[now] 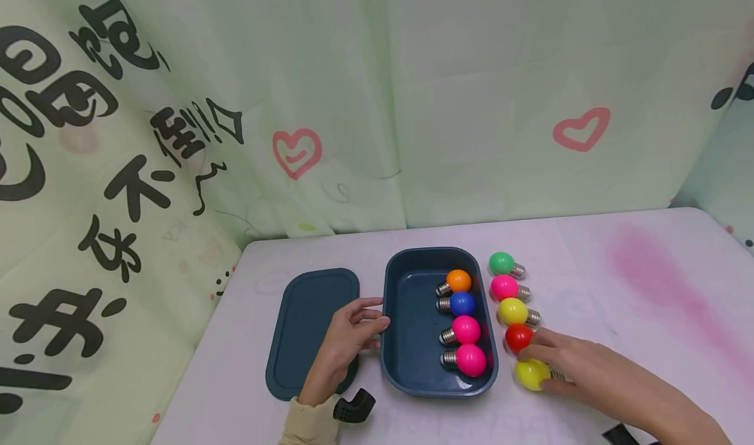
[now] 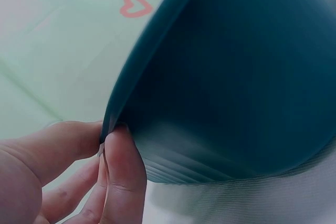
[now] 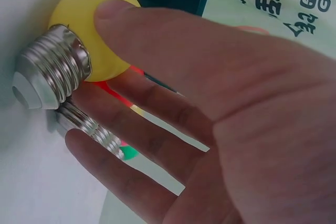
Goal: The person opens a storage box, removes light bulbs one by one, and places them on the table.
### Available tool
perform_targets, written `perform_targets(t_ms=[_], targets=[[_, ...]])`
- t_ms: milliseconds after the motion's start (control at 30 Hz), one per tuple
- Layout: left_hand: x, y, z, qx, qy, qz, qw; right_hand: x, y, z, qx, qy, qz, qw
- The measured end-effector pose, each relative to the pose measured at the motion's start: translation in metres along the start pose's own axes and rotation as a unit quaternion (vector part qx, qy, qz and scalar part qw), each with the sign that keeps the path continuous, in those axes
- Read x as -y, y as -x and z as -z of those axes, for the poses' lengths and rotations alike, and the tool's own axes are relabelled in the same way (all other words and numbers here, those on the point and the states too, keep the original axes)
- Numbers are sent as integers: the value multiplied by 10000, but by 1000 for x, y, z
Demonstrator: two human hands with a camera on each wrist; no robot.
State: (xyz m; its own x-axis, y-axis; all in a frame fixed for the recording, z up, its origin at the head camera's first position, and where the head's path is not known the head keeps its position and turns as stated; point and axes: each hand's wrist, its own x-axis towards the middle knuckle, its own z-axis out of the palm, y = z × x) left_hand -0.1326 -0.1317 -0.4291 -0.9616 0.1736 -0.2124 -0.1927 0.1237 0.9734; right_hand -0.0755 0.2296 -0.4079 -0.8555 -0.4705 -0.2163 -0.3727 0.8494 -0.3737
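Observation:
A dark blue box (image 1: 412,327) stands on the table, with an orange bulb (image 1: 458,280), a blue bulb (image 1: 463,303) and two pink bulbs (image 1: 471,360) lying along its right side. My left hand (image 1: 347,340) pinches the box's left rim (image 2: 118,98) between thumb and fingers. On the right, my right hand (image 1: 580,370) holds the nearest yellow bulb (image 3: 79,19), thumb on one side and fingers on the other. Just behind it lies a red bulb (image 1: 518,338), close to those fingers and partly hidden by them.
Farther back in the same column lie another yellow bulb (image 1: 512,311), a pink bulb (image 1: 504,287) and a green bulb (image 1: 501,263). A dark blue lid (image 1: 309,320) lies left of the box, partly behind my left hand. A printed curtain (image 1: 471,105) hangs behind the table (image 1: 648,288).

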Motion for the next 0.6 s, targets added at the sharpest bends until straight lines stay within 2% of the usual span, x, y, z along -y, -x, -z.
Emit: perform_targets(t_ms=[600], targets=[[-1, -1, 0, -36, -43, 30, 10000, 1, 2, 1, -140, 246, 55, 9996]])
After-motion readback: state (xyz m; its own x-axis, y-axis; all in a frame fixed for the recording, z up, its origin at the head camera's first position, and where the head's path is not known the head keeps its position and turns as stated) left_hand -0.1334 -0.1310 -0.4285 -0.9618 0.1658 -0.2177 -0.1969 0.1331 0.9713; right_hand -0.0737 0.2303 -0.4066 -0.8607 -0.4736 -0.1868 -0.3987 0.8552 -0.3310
